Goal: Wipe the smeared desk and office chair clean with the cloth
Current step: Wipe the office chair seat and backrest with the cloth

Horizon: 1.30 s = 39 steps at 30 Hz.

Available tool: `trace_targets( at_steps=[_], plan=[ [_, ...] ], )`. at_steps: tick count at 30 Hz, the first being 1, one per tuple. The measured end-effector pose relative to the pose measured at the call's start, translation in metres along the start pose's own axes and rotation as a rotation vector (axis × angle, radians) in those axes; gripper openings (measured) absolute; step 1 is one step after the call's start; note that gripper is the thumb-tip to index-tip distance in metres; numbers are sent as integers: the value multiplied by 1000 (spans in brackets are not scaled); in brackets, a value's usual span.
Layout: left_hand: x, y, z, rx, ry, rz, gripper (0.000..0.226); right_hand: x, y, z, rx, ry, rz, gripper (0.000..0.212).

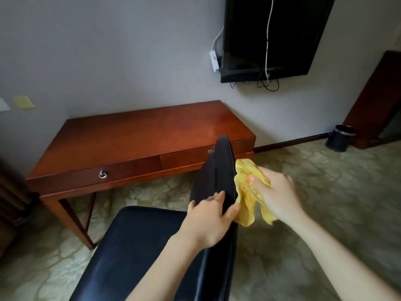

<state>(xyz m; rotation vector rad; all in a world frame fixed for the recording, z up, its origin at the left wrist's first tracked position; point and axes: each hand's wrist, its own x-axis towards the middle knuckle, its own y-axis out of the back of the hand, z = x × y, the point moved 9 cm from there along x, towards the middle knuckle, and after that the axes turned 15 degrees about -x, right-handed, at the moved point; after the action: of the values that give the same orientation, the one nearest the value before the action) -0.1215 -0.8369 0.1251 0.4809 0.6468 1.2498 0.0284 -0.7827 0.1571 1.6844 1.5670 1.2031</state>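
A black office chair (pixel 138 246) stands in front of me, its backrest (pixel 219 177) seen edge-on at the right of the seat. My left hand (pixel 208 220) grips the top edge of the backrest, thumb on one face and fingers on the other. My right hand (pixel 275 192) holds a crumpled yellow cloth (pixel 247 192) and presses it against the outer face of the backrest. Beyond the chair stands a red-brown wooden desk (pixel 138 135) with two drawers, set against the wall.
A black TV (pixel 271 35) with dangling cables hangs on the wall above the desk's right end. A dark waste bin (pixel 341 137) sits on the patterned carpet at the right, beside a wooden cabinet (pixel 377 101). Open carpet lies right of the chair.
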Motion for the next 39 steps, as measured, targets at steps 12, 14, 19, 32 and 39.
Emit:
trace_targets(
  at_steps=[12,14,19,32,39],
  plan=[
    [-102,5,-26,-12,-144,-109,67,27,-40,-28,-177,6,1,23],
    [-116,7,-37,-3,-154,-132,65,12,-37,-37,-190,22,-6,28],
    [-147,21,-57,120,-181,-131,57,-42,-33,-61,-261,143,73,33],
    [-264,55,-121,432,-209,576,48,-205,-60,-112,159,161,636,39],
    [-302,94,-160,548,-230,820,86,-283,-101,-235,-56,593,1009,41]
  ],
)
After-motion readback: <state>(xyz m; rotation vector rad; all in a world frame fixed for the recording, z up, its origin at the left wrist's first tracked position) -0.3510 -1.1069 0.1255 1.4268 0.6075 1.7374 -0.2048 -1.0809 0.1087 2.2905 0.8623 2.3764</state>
